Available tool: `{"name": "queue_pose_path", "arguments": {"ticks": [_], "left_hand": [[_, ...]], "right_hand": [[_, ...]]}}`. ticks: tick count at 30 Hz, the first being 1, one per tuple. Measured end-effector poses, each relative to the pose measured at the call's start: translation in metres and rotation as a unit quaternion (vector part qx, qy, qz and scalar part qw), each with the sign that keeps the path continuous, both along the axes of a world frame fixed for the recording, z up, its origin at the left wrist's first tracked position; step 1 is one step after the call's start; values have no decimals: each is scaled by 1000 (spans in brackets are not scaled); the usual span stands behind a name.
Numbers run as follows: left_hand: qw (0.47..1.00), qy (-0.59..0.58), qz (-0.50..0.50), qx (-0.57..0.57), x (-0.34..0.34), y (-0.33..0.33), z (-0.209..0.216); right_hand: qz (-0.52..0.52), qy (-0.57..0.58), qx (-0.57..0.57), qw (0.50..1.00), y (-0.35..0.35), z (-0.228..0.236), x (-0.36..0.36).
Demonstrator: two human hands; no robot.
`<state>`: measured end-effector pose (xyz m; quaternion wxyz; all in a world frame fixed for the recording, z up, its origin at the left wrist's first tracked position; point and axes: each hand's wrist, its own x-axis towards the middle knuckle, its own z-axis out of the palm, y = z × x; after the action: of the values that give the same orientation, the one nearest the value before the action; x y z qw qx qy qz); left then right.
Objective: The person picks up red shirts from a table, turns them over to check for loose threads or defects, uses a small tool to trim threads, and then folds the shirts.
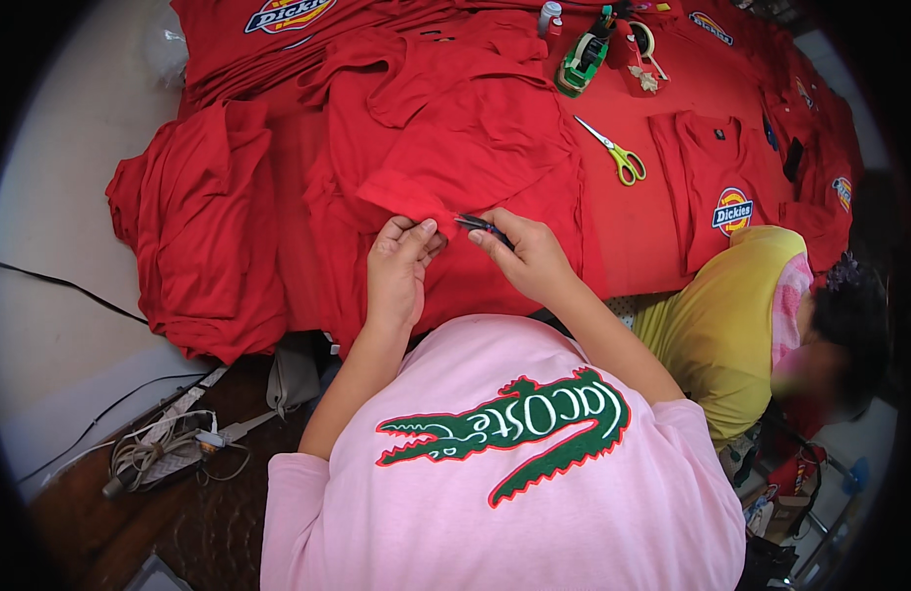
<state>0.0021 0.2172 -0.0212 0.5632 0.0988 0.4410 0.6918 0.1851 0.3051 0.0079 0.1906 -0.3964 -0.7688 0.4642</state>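
A red T-shirt lies spread in front of me, its near edge lifted off the table. My left hand pinches that edge between thumb and fingers. Close beside it, my right hand grips small black thread snips. The tips of the snips point left and reach the cloth near my left fingertips. Whether the blades are apart or together is too small to tell.
Heaps of red shirts lie left and at the back. Yellow-handled scissors, a green tape dispenser and a folded red shirt are on the right. A person in yellow leans close at right. Cables tangle at lower left.
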Motion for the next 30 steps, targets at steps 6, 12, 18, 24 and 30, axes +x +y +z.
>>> {"name": "queue_pose_path", "arguments": {"ticks": [6,12,18,24,30], "left_hand": [[1000,-15,7,-20,6,4,3],[838,494,-227,51,-3,-20,3],[507,613,-600,-79,-40,-88,-35],[577,587,-535,-193,-81,-139,-43],[710,590,-311,-227,-32,-109,-36]], "right_hand": [[24,32,49,998,-6,-2,-2],[-113,-52,102,987,31,-58,43],[-229,-323,207,895,98,-124,165],[-187,-290,316,884,83,-124,171],[65,-69,383,919,53,-84,51]]}}
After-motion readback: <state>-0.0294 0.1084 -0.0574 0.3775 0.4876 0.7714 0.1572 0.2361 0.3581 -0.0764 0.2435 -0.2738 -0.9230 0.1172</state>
